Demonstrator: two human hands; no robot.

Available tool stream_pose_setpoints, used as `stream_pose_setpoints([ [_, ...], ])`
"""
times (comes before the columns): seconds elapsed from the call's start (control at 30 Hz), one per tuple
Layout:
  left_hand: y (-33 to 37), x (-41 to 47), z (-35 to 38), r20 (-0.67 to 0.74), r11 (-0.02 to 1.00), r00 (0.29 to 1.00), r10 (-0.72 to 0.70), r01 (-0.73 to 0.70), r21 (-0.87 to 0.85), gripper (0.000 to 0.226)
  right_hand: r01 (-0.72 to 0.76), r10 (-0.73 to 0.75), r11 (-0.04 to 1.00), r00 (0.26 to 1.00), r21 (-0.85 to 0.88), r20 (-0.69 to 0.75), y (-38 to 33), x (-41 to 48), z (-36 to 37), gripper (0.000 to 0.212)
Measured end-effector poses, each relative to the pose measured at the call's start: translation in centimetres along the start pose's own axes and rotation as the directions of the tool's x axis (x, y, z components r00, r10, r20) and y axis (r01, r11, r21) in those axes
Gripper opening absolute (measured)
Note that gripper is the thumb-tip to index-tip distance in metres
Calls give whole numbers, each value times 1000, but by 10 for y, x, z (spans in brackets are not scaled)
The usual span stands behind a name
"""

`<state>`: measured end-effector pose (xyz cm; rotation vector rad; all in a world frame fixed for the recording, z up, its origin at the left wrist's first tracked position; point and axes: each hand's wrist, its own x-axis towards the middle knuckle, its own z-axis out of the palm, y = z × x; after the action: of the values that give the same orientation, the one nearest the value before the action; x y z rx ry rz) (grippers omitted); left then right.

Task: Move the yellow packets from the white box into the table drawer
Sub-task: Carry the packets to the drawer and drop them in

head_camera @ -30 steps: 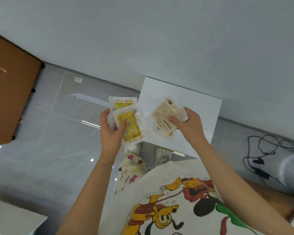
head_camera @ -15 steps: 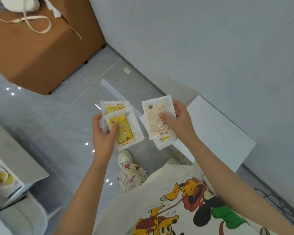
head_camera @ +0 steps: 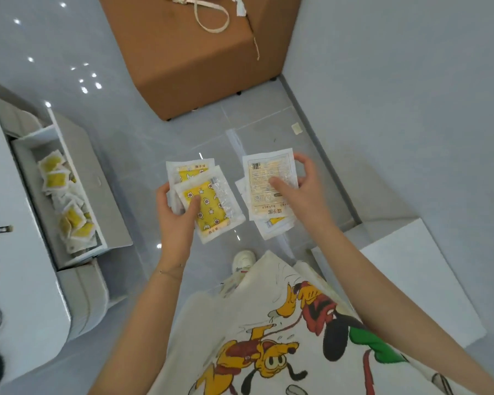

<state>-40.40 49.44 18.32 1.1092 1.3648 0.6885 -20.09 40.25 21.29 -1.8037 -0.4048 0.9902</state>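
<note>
— Where are the person's hands, and what have they got?

— Both are raised over the grey floor (head_camera: 143, 155), in front of the cartoon-print shirt (head_camera: 268, 337). The left hand (head_camera: 177, 218) grips a small stack of yellow packets (head_camera: 211, 208), star-patterned side up. The thumb lies across the front packet and the fingers curl behind. A second packet of the stack sticks out past the far edge.

— And the other one?

— The right hand (head_camera: 307, 192) holds another stack (head_camera: 264, 181). Its thumb presses on the top packet and the fingers wrap round the far side. That top packet shows its pale printed back (the text is too small to read), and a strip of yellow peeks out from a lower one. The two stacks are near each other but apart.

— So where is the drawer?

— To the person's left, pulled out from the white table (head_camera: 9, 212). The table drawer (head_camera: 32, 169) already has a loose heap of drawer packets (head_camera: 66, 206) in it, yellow faces up, lying at all angles.

— And the white box?

— The white box (head_camera: 411, 283) sits on the floor at the person's right, just beside the right forearm. Only a flat white surface of it shows, so its contents cannot be told.

— Anything else about?

— A brown carton (head_camera: 200, 58) stands against the wall ahead, with a cream strap (head_camera: 213, 22) lying on top. One pale shoe (head_camera: 243, 260) shows below the hands.
</note>
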Motion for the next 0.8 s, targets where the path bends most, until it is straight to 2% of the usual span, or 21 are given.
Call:
stream_pose_setpoints([
  [0.2,11,35,-44,-154,993,986,-64,49,-103,43,28,-23,999,989,-34,144,-38,43,74,46],
  [0.33,17,65,-74,-302,989,950,-81,40,-140,42,36,-15,997,960,-70,281,-62,83,126,41],
  [0.47,23,94,-99,-474,971,871,-132,16,-240,38,83,-7,984,900,-155,436,-88,125,180,36],
  [0.57,29,110,-116,-574,945,792,-208,12,-326,44,139,4,962,853,-235,521,-110,152,222,35],
  [0.67,31,122,-131,-661,929,705,-256,-10,-370,51,197,25,938,785,-286,620,-131,172,264,37],
  [0.8,30,135,-153,-739,894,589,-327,-60,-443,46,289,20,909,693,-302,721,-154,189,322,38],
])
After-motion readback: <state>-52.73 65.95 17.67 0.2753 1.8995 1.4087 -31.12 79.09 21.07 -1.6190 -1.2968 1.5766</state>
